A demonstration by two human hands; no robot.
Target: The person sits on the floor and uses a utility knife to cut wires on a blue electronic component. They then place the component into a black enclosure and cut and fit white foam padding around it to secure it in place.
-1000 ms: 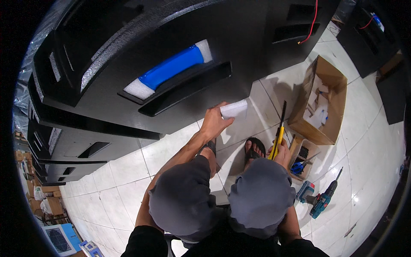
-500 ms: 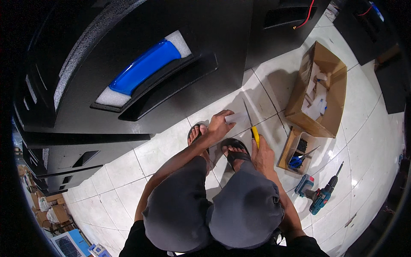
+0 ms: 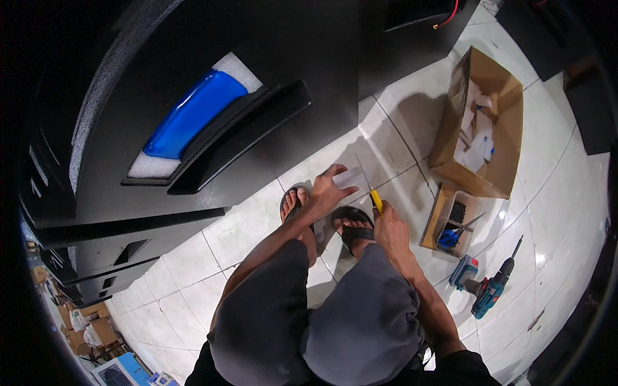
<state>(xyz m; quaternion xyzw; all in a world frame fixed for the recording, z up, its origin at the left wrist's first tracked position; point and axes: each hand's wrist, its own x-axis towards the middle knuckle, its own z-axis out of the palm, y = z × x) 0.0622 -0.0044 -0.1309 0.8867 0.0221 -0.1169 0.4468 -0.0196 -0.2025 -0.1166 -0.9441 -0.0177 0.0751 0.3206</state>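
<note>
My left hand (image 3: 328, 191) pinches a small white foam piece (image 3: 347, 176) between thumb and fingers, above the floor by my feet. In my right hand (image 3: 391, 230) is a knife (image 3: 376, 201) with a yellow handle, its long thin blade pointing away from me. The blade stands beside the foam's right end; I cannot tell whether they touch. Ahead on the left, a large black cabinet (image 3: 309, 38) has a curved recess. A glossy blue strip (image 3: 196, 116) sits there with a white foam block (image 3: 238, 72) at its upper end and another at its lower end.
An open cardboard box (image 3: 508, 122) holding white scraps stands on the right. Nearer me, a clear divided container (image 3: 468, 241) holds small black parts and blue-handled scissors (image 3: 449, 238). A cordless drill (image 3: 492, 289) lies beside it. More black cabinets (image 3: 129, 254) stand at the left.
The view has shifted a little. The knife blade has come closer alongside the foam piece, and my right hand has shifted slightly left. Both hands keep their holds.
</note>
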